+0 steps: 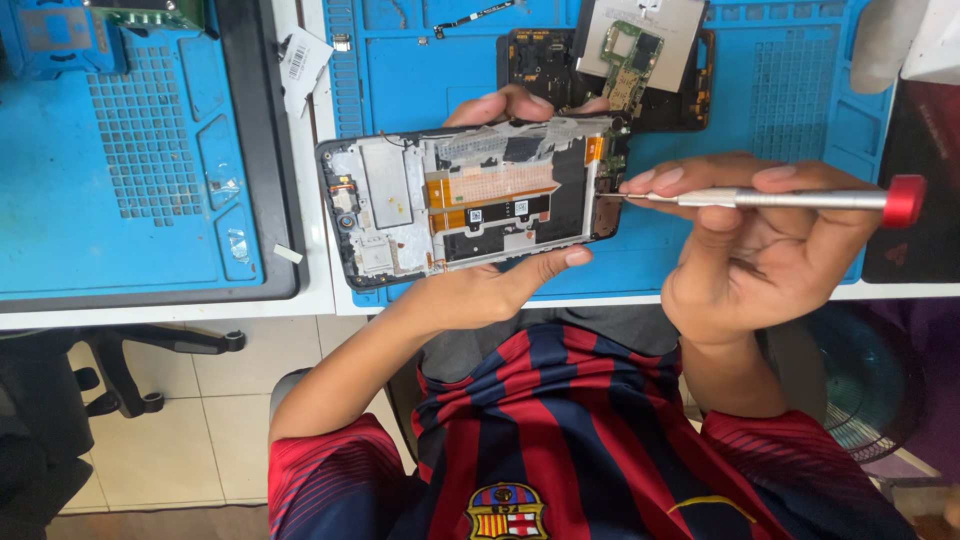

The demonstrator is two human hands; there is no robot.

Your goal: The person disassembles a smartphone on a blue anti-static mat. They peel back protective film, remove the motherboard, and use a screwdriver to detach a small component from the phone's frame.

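Note:
My left hand (480, 285) holds an opened phone frame (400, 205) from below, thumb along its near edge and fingertips over its far edge. The frame lies sideways, showing silver shields, an orange flex cable and black parts. My right hand (745, 255) grips a thin silver screwdriver (790, 199) with a red cap at its right end. Its tip touches the right end of the phone frame.
A blue work mat (420, 60) covers the white table. A black phone back shell (540, 60) with a green circuit board (632, 65) and a grey plate lies behind the frame. A second blue mat (140, 170) lies at left. A chair base stands on the tiled floor.

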